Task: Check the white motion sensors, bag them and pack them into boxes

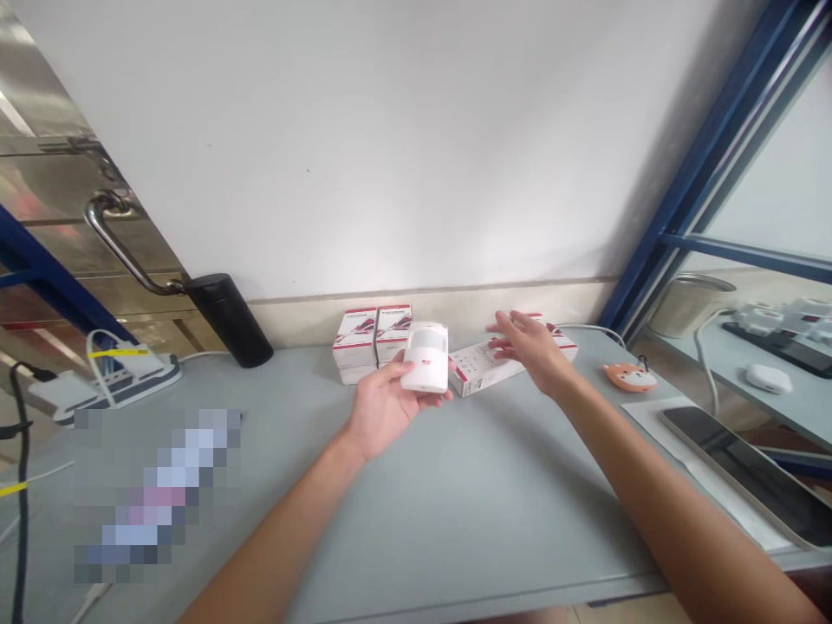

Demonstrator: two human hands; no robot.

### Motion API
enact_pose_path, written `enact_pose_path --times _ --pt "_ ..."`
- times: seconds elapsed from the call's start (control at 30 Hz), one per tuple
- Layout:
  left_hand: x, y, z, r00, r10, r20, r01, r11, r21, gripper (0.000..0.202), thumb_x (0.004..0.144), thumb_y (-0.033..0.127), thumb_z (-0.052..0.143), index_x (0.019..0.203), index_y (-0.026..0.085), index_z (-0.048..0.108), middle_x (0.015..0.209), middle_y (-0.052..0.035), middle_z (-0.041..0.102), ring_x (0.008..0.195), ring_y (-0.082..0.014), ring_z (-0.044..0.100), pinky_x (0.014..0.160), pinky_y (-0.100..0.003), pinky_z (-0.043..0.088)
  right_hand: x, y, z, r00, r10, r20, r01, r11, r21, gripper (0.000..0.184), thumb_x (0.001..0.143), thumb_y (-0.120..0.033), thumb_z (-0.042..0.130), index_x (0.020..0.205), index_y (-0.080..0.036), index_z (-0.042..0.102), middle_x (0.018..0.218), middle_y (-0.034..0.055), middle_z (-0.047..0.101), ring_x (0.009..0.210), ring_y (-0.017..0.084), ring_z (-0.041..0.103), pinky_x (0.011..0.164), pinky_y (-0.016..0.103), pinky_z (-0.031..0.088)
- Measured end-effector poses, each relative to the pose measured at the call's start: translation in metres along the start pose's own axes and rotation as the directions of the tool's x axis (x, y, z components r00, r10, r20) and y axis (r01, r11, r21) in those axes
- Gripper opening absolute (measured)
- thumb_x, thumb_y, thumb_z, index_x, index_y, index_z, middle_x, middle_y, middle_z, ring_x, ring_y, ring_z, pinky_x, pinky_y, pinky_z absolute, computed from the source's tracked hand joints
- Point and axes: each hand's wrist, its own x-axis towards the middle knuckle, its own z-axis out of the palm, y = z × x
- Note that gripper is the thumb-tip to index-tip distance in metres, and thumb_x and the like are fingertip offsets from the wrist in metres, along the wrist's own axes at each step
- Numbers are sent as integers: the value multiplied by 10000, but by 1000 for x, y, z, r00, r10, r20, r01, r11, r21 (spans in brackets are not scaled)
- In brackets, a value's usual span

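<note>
My left hand (383, 407) is closed around a white motion detector (425, 360) with a small red logo, held up over the middle of the table. Behind it, against the wall, stand small white-and-red boxes (356, 338), partly hidden by the detector and my hand. My right hand (528, 342) has its fingers apart and nothing in it. It hovers at a long white-and-red box (484, 371) lying slanted on the table and covers part of it; whether they touch, I cannot tell.
A black bottle (230, 321) stands at the back left, beside a power strip (139, 381). A blurred-out flat object (165, 485) lies at the left. To the right are an orange animal-shaped item (629, 376), a phone-like dark slab (747, 468) on paper and a blue frame (682, 173).
</note>
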Motion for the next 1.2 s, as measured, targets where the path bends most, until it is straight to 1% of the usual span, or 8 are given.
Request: enact_pose_path --times 0.07,0.13,0.27,0.37,0.53,0.7,0.93,1.2 --pt "0 -4 -1 1000 0 1 0 1000 27 484 877 261 599 1345 136 600 1167 -176 749 845 -276 723 774 -402 490 -3 -2 1 994 -60 -93 52 995 -88 836 853 -611 744 1528 -205 463 1270 140 699 839 223 693 667 359 578" --pt "1 -8 -3 1000 -9 -1 9 1000 15 474 829 228 604 1296 145 610 1120 -161 753 921 -299 727 825 -418 495 -8 -5 4 967 -186 -176 151 969 -197 766 907 -638 663 1530 -232 479 1275 122 684 867 209 671 681 330 535" --pt "2 -16 -4 996 -72 57 72 997 0 396 857 289 625 1237 177 622 1056 -131 735 943 -331 729 842 -455 504 -24 -10 14 975 -126 181 159 970 -183 543 944 -705 561 1116 -226 752 906 47 675 657 147 520 602 299 419" --pt "1 -20 -2 992 -112 60 107 991 85 409 976 490 568 1212 168 659 1026 -131 715 758 -252 687 703 -385 477 -36 -12 23 885 7 465 32 997 -76 531 905 -713 631 871 -196 747 633 -33 447 568 122 346 560 298 312" --pt "0 -24 0 983 -181 44 168 964 208 551 1012 645 466 1230 184 677 1041 -119 697 691 -189 631 658 -334 455 -39 -10 26 902 5 432 -16 1000 21 511 841 -694 730 985 -205 762 633 -66 338 603 124 336 583 294 290" --pt "2 -25 -1 982 -181 44 169 964 203 591 1011 678 427 1212 185 682 1031 -122 701 668 -184 613 636 -324 445 -39 -5 27 848 37 528 -63 997 32 524 826 -703 743 883 -182 746 625 -73 299 615 126 353 615 297 327" --pt "2 -23 4 953 -262 151 206 928 309 526 1038 616 399 1179 173 646 986 -121 688 637 -179 599 612 -322 418 -8 -7 6 994 -83 71 64 968 242 519 753 -673 820 927 -194 722 611 -89 271 546 103 253 503 275 287" --pt "3 -25 4 901 -378 216 261 866 426 465 1033 590 390 1284 223 525 909 -73 663 562 -156 560 562 -306 351 47 -10 -70 955 -102 -280 218 878 426 376 839 -545 808 891 -202 663 622 -96 299 499 79 200 404 236 218"
